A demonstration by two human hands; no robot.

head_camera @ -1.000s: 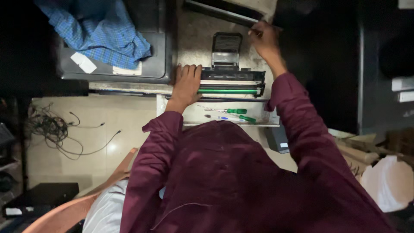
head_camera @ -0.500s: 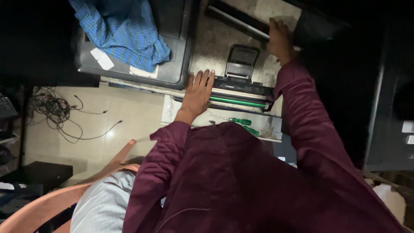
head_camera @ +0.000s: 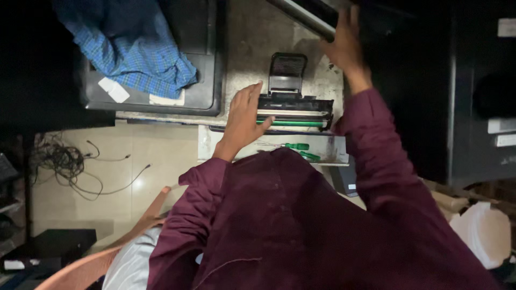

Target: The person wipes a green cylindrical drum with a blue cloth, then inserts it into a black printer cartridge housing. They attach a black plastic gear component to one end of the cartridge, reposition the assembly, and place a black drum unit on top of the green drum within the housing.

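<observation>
A black toner cartridge (head_camera: 294, 113) with a green strip and a raised black flap lies on the grey worktop (head_camera: 247, 37). My left hand (head_camera: 243, 119) rests flat on the cartridge's left end with its fingers spread. My right hand (head_camera: 344, 45) reaches to the far right of the worktop and grips the end of a long dark bar (head_camera: 303, 15) that runs up and to the left. My maroon sleeves and body cover the near edge of the worktop.
Two green-handled screwdrivers (head_camera: 298, 146) lie just in front of the cartridge. A blue checked cloth (head_camera: 134, 48) is draped over a dark machine (head_camera: 207, 80) at left. Loose cables (head_camera: 70, 161) lie on the tiled floor. Dark cabinets (head_camera: 473, 107) stand at right, and a white bag (head_camera: 484, 231) sits below them.
My left hand has shifted slightly along the cartridge's left end and its fingers have spread. My right hand stays at the end of the long bar. The camera has moved closer.
</observation>
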